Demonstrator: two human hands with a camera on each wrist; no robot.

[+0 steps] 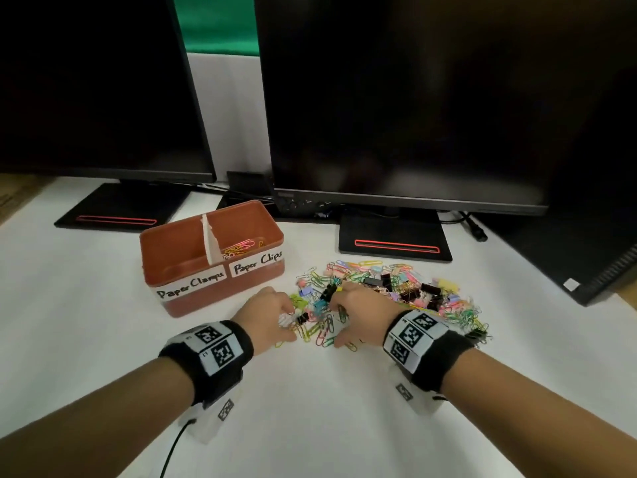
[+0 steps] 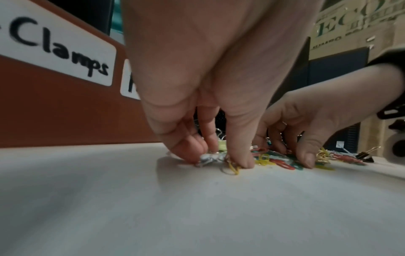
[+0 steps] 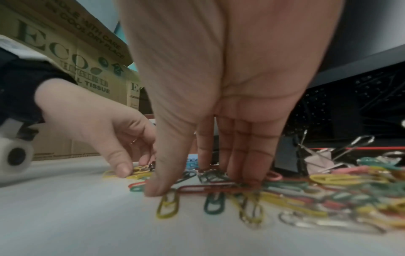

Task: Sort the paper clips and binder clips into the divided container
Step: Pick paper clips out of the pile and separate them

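Note:
An orange divided container (image 1: 220,294) stands left of centre; its left half is labelled "Paper Clamps", its right half "Paper Clips". A few coloured paper clips (image 1: 241,246) lie in the right half. A mixed pile of coloured paper clips and binder clips (image 1: 396,288) spreads across the white table. My left hand (image 1: 289,322) reaches down at the pile's near left edge, fingers and thumb curled round a small white binder clip (image 2: 208,157). My right hand (image 1: 339,326) is beside it, its straight fingers (image 3: 245,173) pressing on paper clips (image 3: 306,190), thumb on the table.
Two dark monitors on black stands (image 1: 113,212) (image 1: 396,243) rise behind the container and the pile. A dark computer case (image 1: 568,253) lies at the right. Cardboard boxes (image 3: 65,60) stand beyond the table. A cable (image 1: 175,446) hangs from my left wrist.

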